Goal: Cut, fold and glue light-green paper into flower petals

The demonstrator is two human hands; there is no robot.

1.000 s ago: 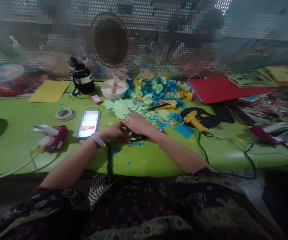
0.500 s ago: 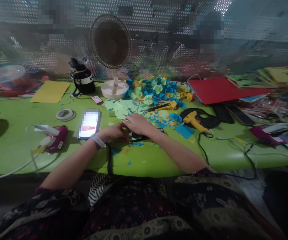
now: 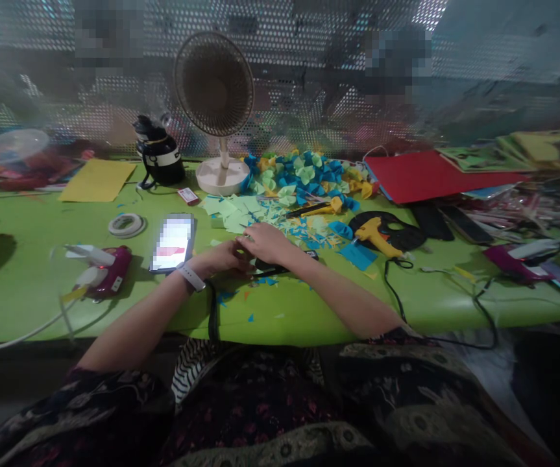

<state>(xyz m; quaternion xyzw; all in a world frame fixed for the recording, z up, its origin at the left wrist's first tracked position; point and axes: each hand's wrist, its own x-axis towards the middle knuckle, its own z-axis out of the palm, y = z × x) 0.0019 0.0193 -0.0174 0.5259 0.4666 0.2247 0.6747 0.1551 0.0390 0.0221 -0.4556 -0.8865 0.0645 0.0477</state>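
Observation:
My left hand (image 3: 226,255), with a pale watch band at its wrist, rests on the green table with its fingers loosely bent. Against it lies my right hand (image 3: 263,241), fingers stretched towards the left hand and touching it. I see nothing held in either hand, though some fingertips are hidden. A black object with a strap (image 3: 263,266) lies under and beside my right wrist; its kind is unclear. Left of my hands is a phone (image 3: 189,250) with a lit screen. Just beyond them are pale green paper pieces (image 3: 233,211) and small paper scraps (image 3: 304,230).
A yellow glue gun (image 3: 377,235) lies at the right, its cord running to the front edge. Folded paper flowers (image 3: 304,170) are heaped beside a fan (image 3: 224,174). A tape roll (image 3: 127,224) and purple power adapter (image 3: 117,275) are left; red sheets (image 3: 435,172) lie back right.
Both hands keep their place and pose. The view shifts very slightly; nothing is picked up or put down.

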